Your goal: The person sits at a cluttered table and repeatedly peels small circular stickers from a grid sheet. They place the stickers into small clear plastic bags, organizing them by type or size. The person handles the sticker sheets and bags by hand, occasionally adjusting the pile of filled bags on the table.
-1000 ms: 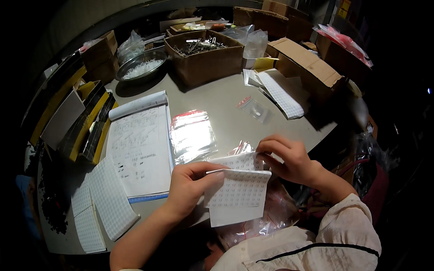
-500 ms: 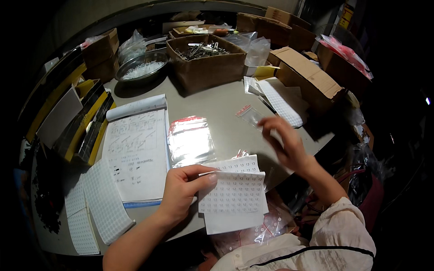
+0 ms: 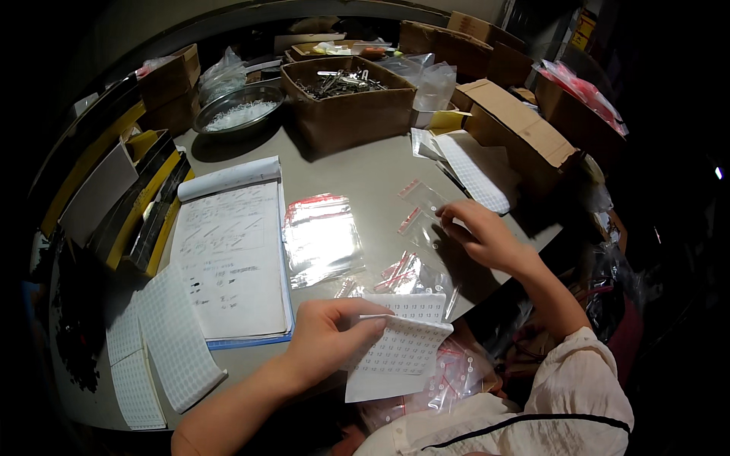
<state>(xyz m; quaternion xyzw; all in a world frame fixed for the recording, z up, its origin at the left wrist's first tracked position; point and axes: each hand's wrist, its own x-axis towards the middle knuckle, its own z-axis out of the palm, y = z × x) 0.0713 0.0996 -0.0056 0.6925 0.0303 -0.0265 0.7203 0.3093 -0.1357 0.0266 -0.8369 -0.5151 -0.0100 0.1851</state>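
Sticker sheets [image 3: 403, 351], at the near edge of the table [image 3: 323, 171], pinched between thumb and fingers of the left hand [image 3: 328, 338]. Right hand [image 3: 487, 237], fingers bent, at small clear bags [image 3: 418, 226]; whether it pinches one cannot be told.

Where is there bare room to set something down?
The grey tabletop is bare between the brown box, notepad, shiny bag stack and loose small bags. It's crowded behind that box and around the left hand, amid label sheets and more bags.
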